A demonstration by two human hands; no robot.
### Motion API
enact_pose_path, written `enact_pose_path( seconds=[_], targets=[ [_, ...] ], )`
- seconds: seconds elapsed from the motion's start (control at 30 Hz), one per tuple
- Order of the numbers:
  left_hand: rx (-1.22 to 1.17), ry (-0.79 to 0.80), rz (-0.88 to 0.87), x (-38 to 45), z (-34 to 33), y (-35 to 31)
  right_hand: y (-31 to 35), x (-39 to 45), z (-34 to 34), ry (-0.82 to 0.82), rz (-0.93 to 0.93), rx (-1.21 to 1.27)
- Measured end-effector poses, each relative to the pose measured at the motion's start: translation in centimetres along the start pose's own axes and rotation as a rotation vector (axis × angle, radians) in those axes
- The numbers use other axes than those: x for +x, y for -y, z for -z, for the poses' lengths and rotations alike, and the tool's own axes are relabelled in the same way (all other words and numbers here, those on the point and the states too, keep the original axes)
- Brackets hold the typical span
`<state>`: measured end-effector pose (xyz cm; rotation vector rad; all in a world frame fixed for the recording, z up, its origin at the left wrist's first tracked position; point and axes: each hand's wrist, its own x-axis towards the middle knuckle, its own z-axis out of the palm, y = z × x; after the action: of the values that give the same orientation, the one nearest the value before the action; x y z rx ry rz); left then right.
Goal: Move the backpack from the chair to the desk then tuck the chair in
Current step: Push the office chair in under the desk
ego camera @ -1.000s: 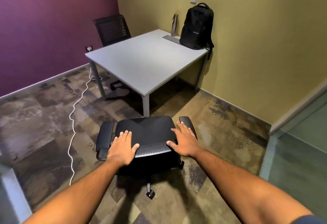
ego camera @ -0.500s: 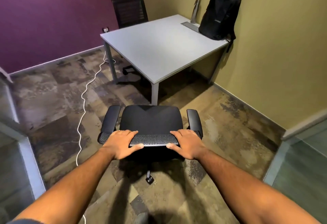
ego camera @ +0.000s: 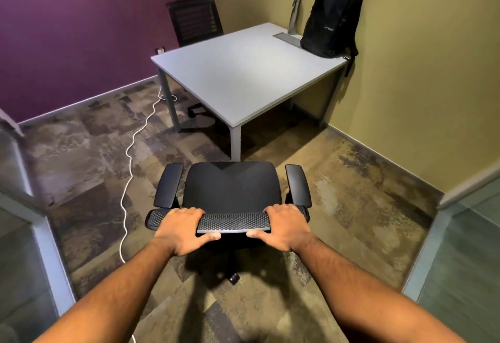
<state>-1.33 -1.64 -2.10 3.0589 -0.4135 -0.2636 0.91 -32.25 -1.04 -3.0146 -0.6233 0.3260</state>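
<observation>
A black backpack stands upright on the far right corner of the white desk, leaning against the yellow wall. The black office chair sits on the floor just short of the desk's near corner, its seat bare. My left hand grips the left part of the chair's mesh backrest top. My right hand grips the right part of the same backrest edge. The chair's base is mostly hidden beneath the seat.
A second black chair is tucked at the desk's far side by the purple wall. A white cable snakes across the floor on the left. A metal bottle stands beside the backpack. Glass partitions flank both sides.
Both hands slid from flat on the seat back to gripping the top of the backrest. The chair has drawn back a little from the desk, and my view shifted.
</observation>
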Motion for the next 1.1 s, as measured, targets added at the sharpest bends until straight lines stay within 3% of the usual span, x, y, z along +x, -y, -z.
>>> enact_pose_path(
  seconds=[0.27,0.7,1.1],
  targets=[
    [-0.003,0.003,-0.038,-2.0,0.2,-0.9,1.1,-2.8,-0.5,-0.009,-0.058,0.014],
    [-0.014,0.13,-0.319,-6.8,1.3,-0.4,5.6,-9.8,-2.2,-0.071,-0.212,0.141],
    [0.08,0.064,-0.477,-7.8,0.6,-0.1,9.2,-15.1,-3.0,-0.146,-0.342,0.177]
  ],
)
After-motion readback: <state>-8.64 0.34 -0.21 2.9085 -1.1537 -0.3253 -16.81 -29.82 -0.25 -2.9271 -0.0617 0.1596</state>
